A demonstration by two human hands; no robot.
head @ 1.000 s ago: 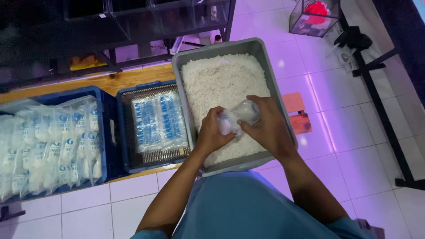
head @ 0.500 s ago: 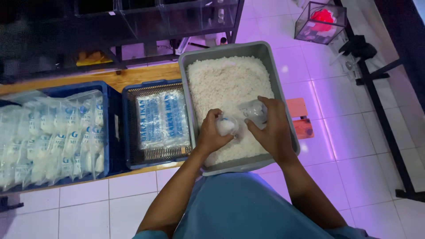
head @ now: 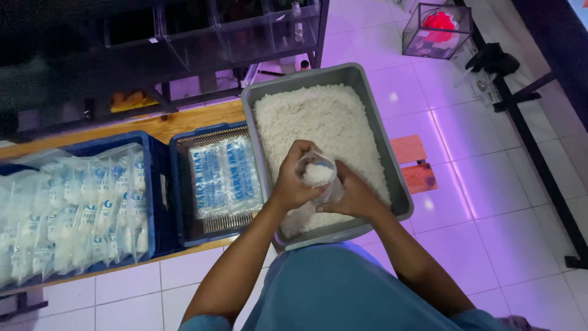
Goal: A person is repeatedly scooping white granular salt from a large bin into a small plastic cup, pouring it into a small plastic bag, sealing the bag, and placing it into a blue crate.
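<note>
I am leaning over the grey tub (head: 373, 132) heaped with white grains, keeping the small clear bag (head: 317, 175) above it so spills are landing inside. My left hand (head: 293, 182) is pinching its mouth wide; my right hand (head: 352, 197) is cupping it underneath.

Matt grey plastic tub (head: 373, 132), grainy white rice (head: 324, 119), clear glossy plastic bag (head: 318, 175), smooth wooden bench (head: 184, 125), glossy floor tiles (head: 490, 202)
</note>
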